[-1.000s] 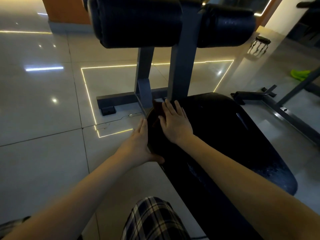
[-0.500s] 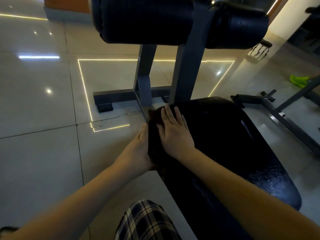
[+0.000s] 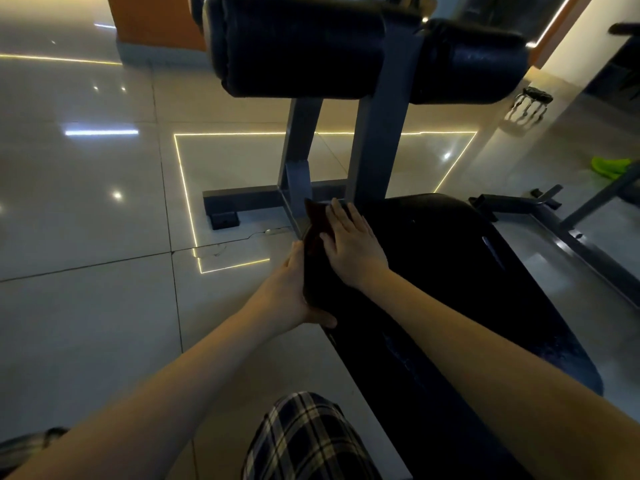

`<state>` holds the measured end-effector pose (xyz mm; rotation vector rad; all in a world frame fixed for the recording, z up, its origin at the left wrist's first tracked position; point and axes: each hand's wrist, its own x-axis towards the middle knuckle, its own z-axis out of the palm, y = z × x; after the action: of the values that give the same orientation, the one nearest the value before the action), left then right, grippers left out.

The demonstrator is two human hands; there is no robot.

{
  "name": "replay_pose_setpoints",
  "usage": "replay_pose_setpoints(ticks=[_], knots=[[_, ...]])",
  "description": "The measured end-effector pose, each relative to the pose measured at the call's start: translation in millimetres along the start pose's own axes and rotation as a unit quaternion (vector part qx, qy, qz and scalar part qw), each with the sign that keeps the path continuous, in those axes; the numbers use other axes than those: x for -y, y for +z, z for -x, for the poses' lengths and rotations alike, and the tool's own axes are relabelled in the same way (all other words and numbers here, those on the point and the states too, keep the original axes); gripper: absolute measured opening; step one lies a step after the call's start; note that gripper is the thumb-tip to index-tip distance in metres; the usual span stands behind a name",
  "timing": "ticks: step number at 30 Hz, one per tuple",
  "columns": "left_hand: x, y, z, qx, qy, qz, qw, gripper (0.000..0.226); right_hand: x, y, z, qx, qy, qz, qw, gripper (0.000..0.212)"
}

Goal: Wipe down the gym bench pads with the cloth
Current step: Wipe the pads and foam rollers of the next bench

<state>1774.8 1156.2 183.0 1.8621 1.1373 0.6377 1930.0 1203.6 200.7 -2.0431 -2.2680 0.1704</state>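
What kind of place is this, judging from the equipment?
Probably a gym: a black padded bench seat and thick black roller pads on a grey steel frame.

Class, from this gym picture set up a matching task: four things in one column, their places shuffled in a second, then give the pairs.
Things
1. right hand
2. left hand
3. roller pads
4. green shoe

Places
A. on the floor, far right
B. flat on the cloth, on top of the seat pad
C. high on the steel post
D. against the seat pad's left edge

Pairs: 1-B, 2-D, 3-C, 4-A
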Motion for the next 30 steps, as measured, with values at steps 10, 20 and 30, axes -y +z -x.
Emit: replay_pose_setpoints(ticks=[10, 20, 30], knots=[[10, 4, -7, -0.015, 0.041, 0.007, 0.999, 0.121, -21, 8, 108, 0.030, -0.079, 0.051, 0.995, 0.068], [8, 0, -8, 0.014, 0.018, -0.027, 0.999, 0.141, -5, -3, -42, -0.024, -0.001, 0.005, 1.000, 0.056], [1, 0, -6, 0.018, -0.011, -0.031, 0.999, 0.141, -5, -6, -9, -0.001, -0.002, -0.021, 1.000, 0.057]])
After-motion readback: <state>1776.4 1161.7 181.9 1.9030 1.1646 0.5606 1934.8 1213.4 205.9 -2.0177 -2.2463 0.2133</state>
